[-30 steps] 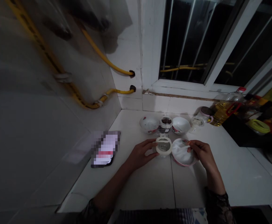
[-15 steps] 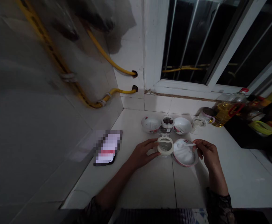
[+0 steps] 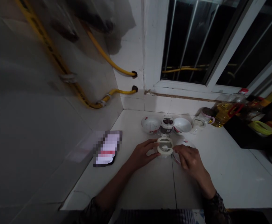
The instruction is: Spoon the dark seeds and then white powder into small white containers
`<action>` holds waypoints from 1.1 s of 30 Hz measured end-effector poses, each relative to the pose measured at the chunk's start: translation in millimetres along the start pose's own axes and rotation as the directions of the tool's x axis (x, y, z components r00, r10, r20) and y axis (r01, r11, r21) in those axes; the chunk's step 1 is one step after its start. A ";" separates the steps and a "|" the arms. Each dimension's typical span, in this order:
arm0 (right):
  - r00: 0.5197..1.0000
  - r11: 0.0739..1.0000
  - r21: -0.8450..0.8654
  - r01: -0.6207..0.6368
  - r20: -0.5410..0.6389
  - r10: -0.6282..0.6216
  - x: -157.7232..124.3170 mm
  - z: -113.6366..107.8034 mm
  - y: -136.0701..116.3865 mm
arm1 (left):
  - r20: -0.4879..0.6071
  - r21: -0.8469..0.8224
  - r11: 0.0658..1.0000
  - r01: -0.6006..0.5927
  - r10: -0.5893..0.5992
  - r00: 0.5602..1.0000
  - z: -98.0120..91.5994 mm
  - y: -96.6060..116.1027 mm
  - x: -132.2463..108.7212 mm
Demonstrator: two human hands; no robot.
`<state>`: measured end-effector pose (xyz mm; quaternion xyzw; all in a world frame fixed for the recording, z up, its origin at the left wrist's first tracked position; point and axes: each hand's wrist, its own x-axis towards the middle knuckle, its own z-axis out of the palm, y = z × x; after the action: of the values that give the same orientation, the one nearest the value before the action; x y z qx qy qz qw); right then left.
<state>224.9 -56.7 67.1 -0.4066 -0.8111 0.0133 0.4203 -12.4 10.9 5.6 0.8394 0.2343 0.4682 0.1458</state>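
My left hand (image 3: 143,155) grips the left side of a small clear jar with a cream rim (image 3: 165,152), its lid raised at the back. At the jar's right edge, my right hand (image 3: 190,158) pinches a small white spoon (image 3: 165,147), whose bowl end is over the jar's opening. Under my right hand is a bowl of white powder (image 3: 186,143), mostly hidden by the fingers. Behind the jar stands another lidded jar with dark contents (image 3: 166,128), between two white bowls, the left one (image 3: 150,125) and the right one (image 3: 183,125).
A phone (image 3: 108,148) lies on the counter (image 3: 145,189) at the left. Farther right stand a clear jar (image 3: 198,125), a mug (image 3: 207,115), an oil bottle (image 3: 222,112) and a black box (image 3: 240,135) of seasonings. Yellow pipe (image 3: 79,93) runs along the wall.
My right hand has moved left with the white spoon, from above the powder bowl to the cream-rimmed jar. My left hand has stayed on the jar.
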 end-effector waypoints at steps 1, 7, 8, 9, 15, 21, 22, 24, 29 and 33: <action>1.000 0.999 -0.024 0.026 0.006 -0.026 -0.6 -1.4 0.9 | 0.003 0.004 1.000 0.004 -0.004 1.000 -0.1 0.2 0.0; 0.914 0.913 -0.110 -0.394 -0.155 0.376 -3.4 -38.3 9.0 | -0.004 0.007 1.000 -0.007 0.007 1.000 0.7 -0.8 -0.7; 0.899 0.891 -0.143 -0.432 -0.147 0.412 -4.5 -45.4 11.0 | -0.004 0.010 1.000 -0.009 0.009 1.000 0.8 -1.2 -0.9; 0.891 0.873 -0.182 -0.453 -0.133 0.435 -5.7 -51.2 13.1 | -0.003 0.012 1.000 -0.007 0.007 1.000 0.9 -1.5 -1.2; 0.848 0.817 -0.277 -0.506 0.011 0.530 -7.5 -49.6 19.3 | 0.006 0.001 1.000 0.012 -0.012 1.000 1.4 -2.7 -3.0; 0.754 0.764 -0.016 -0.645 0.148 0.640 -1.4 -26.2 20.7 | -0.005 -0.005 1.000 -0.003 0.003 1.000 1.1 -1.7 -1.9; 0.737 0.745 0.013 -0.667 0.162 0.657 -1.6 -24.7 22.0 | -0.006 -0.001 1.000 -0.006 0.006 1.000 1.0 -1.5 -1.6; 0.697 0.698 0.066 -0.713 0.180 0.694 -3.0 -23.7 25.3 | -0.003 0.004 1.000 -0.009 0.009 1.000 1.0 -1.4 -1.3; 0.590 0.554 0.230 -0.800 0.134 0.797 -6.8 -27.9 33.8 | -0.005 -0.002 1.000 -0.011 0.011 1.000 1.2 -1.8 -1.9; 0.527 0.460 0.353 -0.815 0.120 0.841 -7.0 -31.3 36.8 | 0.002 -0.004 1.000 -0.008 0.008 1.000 1.0 -1.7 -2.3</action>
<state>272.6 -46.8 69.2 -0.6626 -0.4779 0.3519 0.4569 -13.0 11.1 2.7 0.8404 0.2299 0.4686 0.1457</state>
